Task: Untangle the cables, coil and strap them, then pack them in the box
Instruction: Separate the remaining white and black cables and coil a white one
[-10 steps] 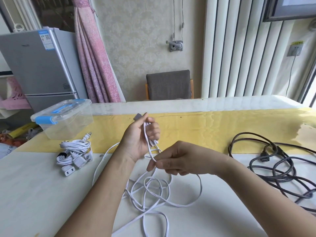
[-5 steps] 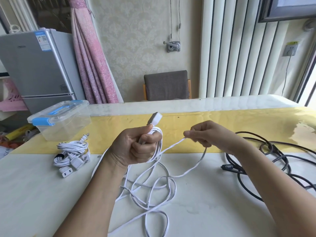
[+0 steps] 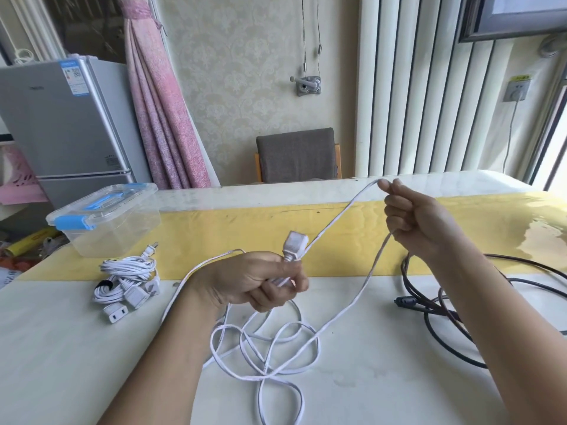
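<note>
My left hand (image 3: 254, 279) grips the plug end of a flat white cable (image 3: 270, 351), its connector (image 3: 295, 245) sticking up past my fingers. From there the cable runs taut up to my right hand (image 3: 420, 222), which pinches it high above the table's far side. The slack drops from that hand into loose tangled loops on the white table (image 3: 61, 348). A strapped white cable bundle (image 3: 127, 279) lies at the left. Behind it stands a clear plastic box (image 3: 107, 219) with a blue-latched lid on it. A black cable (image 3: 460, 317) sprawls at the right, partly behind my right arm.
A yellow runner (image 3: 214, 228) crosses the table's far half. Beyond the table are a grey-backed chair (image 3: 296, 154), a silver fridge (image 3: 64, 124) and a pink curtain (image 3: 156, 102).
My right hand has risen up and to the right, drawing a longer stretch of white cable through the air. My left hand has dropped slightly while keeping its grip on the plug end.
</note>
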Demonstrator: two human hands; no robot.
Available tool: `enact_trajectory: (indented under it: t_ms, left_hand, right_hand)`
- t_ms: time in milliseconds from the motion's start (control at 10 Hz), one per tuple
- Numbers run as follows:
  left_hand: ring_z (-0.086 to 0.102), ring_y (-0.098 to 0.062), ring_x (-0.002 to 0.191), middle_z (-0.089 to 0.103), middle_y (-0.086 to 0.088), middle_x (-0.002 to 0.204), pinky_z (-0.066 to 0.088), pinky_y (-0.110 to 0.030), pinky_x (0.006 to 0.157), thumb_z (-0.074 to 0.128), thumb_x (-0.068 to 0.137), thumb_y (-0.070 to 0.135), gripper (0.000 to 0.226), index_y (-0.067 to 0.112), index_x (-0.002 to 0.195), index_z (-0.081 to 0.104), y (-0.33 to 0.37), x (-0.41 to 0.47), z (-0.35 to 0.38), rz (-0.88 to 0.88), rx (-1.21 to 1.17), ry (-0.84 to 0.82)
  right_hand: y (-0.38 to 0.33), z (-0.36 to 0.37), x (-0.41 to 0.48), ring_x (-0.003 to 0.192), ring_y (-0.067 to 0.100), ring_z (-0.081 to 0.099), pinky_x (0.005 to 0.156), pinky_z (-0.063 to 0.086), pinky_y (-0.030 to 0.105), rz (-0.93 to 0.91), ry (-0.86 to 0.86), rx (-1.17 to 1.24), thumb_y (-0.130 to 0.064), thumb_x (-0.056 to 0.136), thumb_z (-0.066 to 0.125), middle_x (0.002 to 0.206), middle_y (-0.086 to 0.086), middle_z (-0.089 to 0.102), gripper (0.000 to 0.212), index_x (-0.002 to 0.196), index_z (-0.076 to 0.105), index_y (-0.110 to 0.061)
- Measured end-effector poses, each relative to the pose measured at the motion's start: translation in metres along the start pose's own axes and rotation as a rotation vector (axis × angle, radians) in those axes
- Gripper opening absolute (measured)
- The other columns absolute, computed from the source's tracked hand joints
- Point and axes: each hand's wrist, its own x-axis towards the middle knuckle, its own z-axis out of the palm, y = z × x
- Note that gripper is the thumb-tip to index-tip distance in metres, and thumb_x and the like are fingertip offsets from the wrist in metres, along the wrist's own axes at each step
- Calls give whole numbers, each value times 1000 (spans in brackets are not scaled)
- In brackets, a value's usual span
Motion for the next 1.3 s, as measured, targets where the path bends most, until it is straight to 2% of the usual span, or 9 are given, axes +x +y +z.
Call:
enact_trajectory:
  t_ms: [100, 300, 500, 700, 800, 900, 1000, 1200, 1300]
  left_hand:
    - [19, 1, 40, 32, 8, 59, 18, -12, 40, 43, 95, 44, 40, 8, 105, 59, -3, 13, 6, -42, -4, 158]
    - [23, -2, 37, 34, 5, 58, 18, -15, 37, 34, 99, 37, 42, 3, 110, 58, -8, 27, -3, 28, -272, 424]
    - [23, -4, 33, 34, 4, 52, 19, -16, 33, 22, 101, 50, 56, 6, 97, 56, -4, 33, -15, 200, -580, 670]
    - [31, -5, 36, 35, 5, 55, 26, -16, 36, 41, 98, 38, 34, 7, 91, 54, -1, 29, -22, 373, -802, 746]
    - [30, -5, 35, 33, 6, 52, 27, -16, 34, 43, 96, 26, 24, 8, 86, 54, 1, 22, -26, 463, -957, 688]
    - [34, -10, 39, 37, 2, 56, 33, -20, 40, 51, 92, 15, 18, 3, 81, 56, 0, 8, -29, 580, -1222, 289]
    - [30, -10, 43, 34, 0, 59, 31, -25, 46, 46, 98, 15, 22, -1, 86, 54, 3, -5, -26, 564, -1200, 57]
    - [15, -4, 38, 17, 7, 49, 13, -19, 37, 38, 103, 26, 26, 7, 88, 48, 6, -19, -11, 489, -761, -155]
    - [13, -4, 38, 16, 7, 48, 12, -18, 36, 35, 104, 27, 22, 15, 85, 38, 6, -24, -9, 421, -625, -269]
  right_hand:
    - [2, 14, -6, 38, 5, 20, 32, 16, 12, -42, -9, -75, -21, 99, 42, 50, -10, 30, 24, 95, 63, -11]
    - [7, 38, -22, 42, 2, 18, 38, 12, 14, -154, -86, -199, -21, 96, 47, 51, -7, 39, 24, 97, 67, -9]
    - [27, 69, -43, 43, 5, 19, 41, 19, 14, -121, -407, -454, -27, 88, 50, 53, -2, 47, 31, 103, 70, -10]
    - [56, 83, -61, 52, 12, 29, 49, 29, 19, -189, -748, -971, -19, 96, 55, 58, -9, 57, 20, 103, 73, -18]
    - [61, 82, -61, 53, 11, 31, 52, 31, 18, -128, -791, -1097, -22, 96, 56, 58, -8, 56, 22, 86, 74, -29]
    - [66, 74, -53, 50, 5, 35, 52, 30, 11, 31, -806, -1269, -24, 96, 56, 58, -6, 54, 22, 109, 71, -31]
    - [71, 67, -47, 48, 5, 36, 50, 30, 11, 129, -831, -1340, -25, 96, 55, 58, -4, 51, 24, 115, 70, -27]
    - [53, 37, -23, 49, 12, 25, 46, 23, 20, 190, -535, -1328, -28, 92, 60, 51, -8, 32, 17, 86, 75, -24]
    - [30, 16, -12, 46, 12, 18, 42, 22, 17, 158, -254, -981, -13, 91, 57, 53, -4, 22, 18, 77, 67, -11]
